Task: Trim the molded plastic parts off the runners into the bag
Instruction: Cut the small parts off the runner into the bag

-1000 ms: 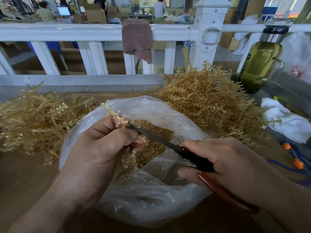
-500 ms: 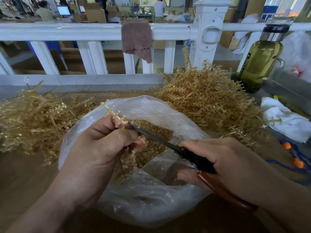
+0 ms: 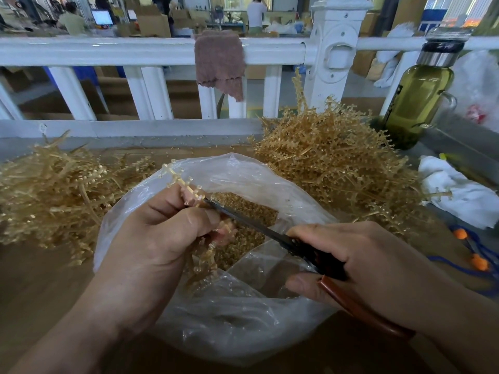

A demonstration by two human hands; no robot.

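Mid-trim: snipping parts off a runner [image 3: 181,182] above the bag [image 3: 243,333] mouth.
Gripping the runner in the left hand [image 3: 151,238], fingers curled tight round it, tip poking out over the bag's far-left rim. Holding the scissors [image 3: 259,228] in the right hand [image 3: 364,265] at the bag's right side, fingers wrapped round the handles; blades look close together, tips touching the runner. Trimmed parts [image 3: 251,209] heaped inside the bag. Likely next: finish the cut, drop the part in, shift blades along. Untrimmed pile [image 3: 337,163] behind-right of the bag.
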